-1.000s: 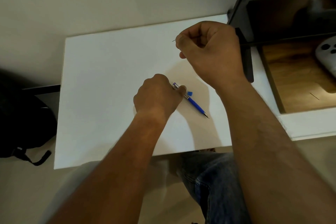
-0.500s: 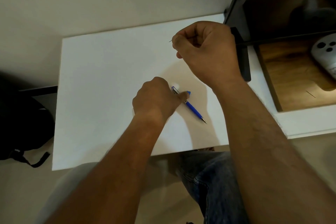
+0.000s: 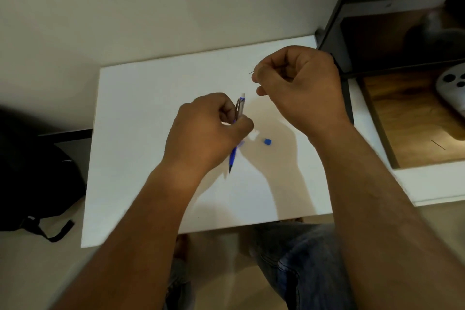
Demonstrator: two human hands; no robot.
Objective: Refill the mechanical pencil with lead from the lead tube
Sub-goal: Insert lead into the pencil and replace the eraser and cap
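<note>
White table (image 3: 141, 133) is the ref, seen from above, edge nearest the person at the bottom. Dark shelf unit (image 3: 392, 33) sits off its far-right corner, w/ a wooden shelf (image 3: 407, 118) below that holding a white round device (image 3: 453, 88), partly cut off by the frame edge. Black bag (image 3: 32, 178) on the floor off the table's left side. Jeans-clad knee (image 3: 302, 259) under the near edge.

Both forearms come in over the near edge. L hand (image 3: 208, 133) over table centre, fingers clamped round the pencil (image 3: 237, 128): raised off the surface, roughly upright in view, white cap end pointing to the far edge, blue grip + tip pointing to the near edge, tip blurred. Clear barrel w/ metal clip shows above the fingers.

R hand (image 3: 299, 85) over the far-right part of the table, near the shelf unit, closed in a loose fist, thumb + index pinched on a thin lead (image 3: 251, 73); only a short end pokes out left of the fingertips, apart from the pencil's cap end.

Small blue cap (image 3: 268, 141) lies flat on the table just right of centre, between the two wrists, touching neither hand. Lead tube: can't pick it out.
</note>
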